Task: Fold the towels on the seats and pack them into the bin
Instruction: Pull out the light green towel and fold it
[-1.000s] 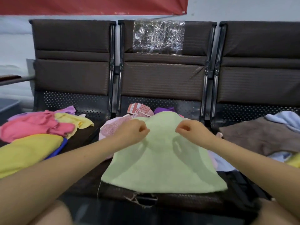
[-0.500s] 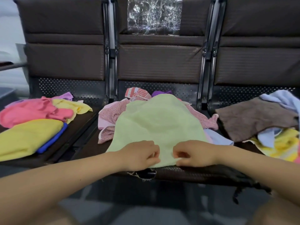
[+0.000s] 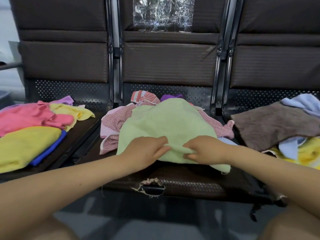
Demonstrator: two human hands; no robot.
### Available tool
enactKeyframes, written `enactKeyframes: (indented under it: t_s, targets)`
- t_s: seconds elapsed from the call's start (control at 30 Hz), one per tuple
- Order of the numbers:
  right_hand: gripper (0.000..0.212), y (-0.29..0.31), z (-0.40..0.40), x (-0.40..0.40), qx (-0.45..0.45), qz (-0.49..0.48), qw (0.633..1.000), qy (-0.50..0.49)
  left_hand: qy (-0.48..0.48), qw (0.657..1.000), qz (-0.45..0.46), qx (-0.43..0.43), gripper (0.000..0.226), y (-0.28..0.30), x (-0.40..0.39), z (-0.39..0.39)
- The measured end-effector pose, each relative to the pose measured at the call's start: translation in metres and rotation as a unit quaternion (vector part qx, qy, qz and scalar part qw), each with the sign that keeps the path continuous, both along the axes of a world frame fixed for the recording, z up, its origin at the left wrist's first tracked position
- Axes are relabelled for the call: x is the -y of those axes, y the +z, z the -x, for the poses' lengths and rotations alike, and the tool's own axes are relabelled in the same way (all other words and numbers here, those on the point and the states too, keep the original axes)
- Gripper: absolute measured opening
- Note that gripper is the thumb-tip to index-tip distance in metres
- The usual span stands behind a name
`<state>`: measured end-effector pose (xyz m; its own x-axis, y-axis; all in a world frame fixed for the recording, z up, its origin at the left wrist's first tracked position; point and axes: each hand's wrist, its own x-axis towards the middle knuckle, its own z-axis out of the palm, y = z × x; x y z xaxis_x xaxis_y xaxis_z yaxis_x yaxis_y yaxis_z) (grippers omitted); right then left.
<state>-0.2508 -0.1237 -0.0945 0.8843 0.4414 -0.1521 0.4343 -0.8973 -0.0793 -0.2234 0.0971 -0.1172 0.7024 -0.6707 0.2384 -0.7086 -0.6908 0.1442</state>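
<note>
Head view: left hand (image 3: 147, 149) and right hand (image 3: 204, 149) pinch the near edge of a green towel (image 3: 166, 122), likely light, limp and best held at its corners.

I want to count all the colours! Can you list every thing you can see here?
seats: three, dark brown, in a row
green towel: one, pale green, middle seat, on top of the pile
patterned cloths: a few, pink and red, under the green towel
purple cloth: one, behind the pile
pink towel: one, left seat
yellow towels: two, left seat
blue towel: one, under the near yellow one
brown towel: one, right seat
light blue towels: right seat, count unclear
plastic wrap: one, clear, middle backrest
left hand: pinches the green towel
right hand: pinches the green towel
</note>
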Motion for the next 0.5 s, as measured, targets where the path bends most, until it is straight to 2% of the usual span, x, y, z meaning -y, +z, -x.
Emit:
enactKeyframes:
  t_s: [0.13, 0.27, 0.33, 0.43, 0.5]
  targets:
    - [0.037, 0.021, -0.013, 0.023, -0.031, -0.114, 0.993, -0.015, 0.013, 0.998, -0.057, 0.006, 0.061, 0.022, -0.010, -0.021]
    - [0.031, 0.025, -0.015, 0.053, 0.013, -0.175, 0.984, -0.041, 0.054, 0.997, -0.032, -0.041, 0.035, 0.028, -0.043, -0.043]
    - [0.030, 0.027, -0.012, 0.067, 0.023, -0.200, 0.978, -0.060, 0.062, 0.995, -0.003, -0.075, 0.030, 0.030, -0.064, -0.049]
    - [0.026, 0.027, -0.003, 0.084, 0.026, -0.277, 0.957, -0.087, 0.067, 0.990, 0.065, -0.104, 0.031, 0.029, -0.089, -0.047]
    - [0.025, 0.024, 0.003, 0.091, 0.002, -0.331, 0.937, -0.113, 0.082, 0.978, 0.122, -0.146, 0.018, 0.026, -0.099, -0.046]
